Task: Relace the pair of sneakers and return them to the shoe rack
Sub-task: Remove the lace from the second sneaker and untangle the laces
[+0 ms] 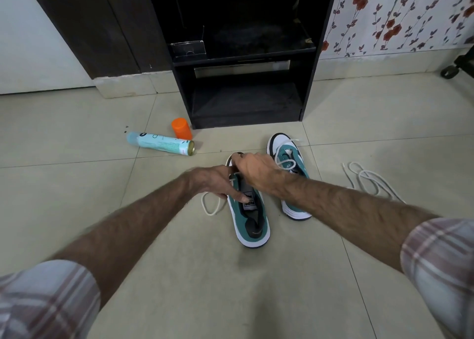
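On the tiled floor before the black shoe rack (246, 102), both hands pinch a white lace (210, 205) over the near teal-and-white sneaker (252, 220); left hand (218, 182), right hand (254, 166), fingers curled; its mate (289, 159) stands beside it.

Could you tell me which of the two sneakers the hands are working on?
The left sneaker, nearer the camera; both hands are at its lace. The right sneaker lies untouched beside it.

Tiled floor (77, 133) carries sneakers (252, 218), loose lace (369, 182), spray can (160, 146), orange cap (182, 128).
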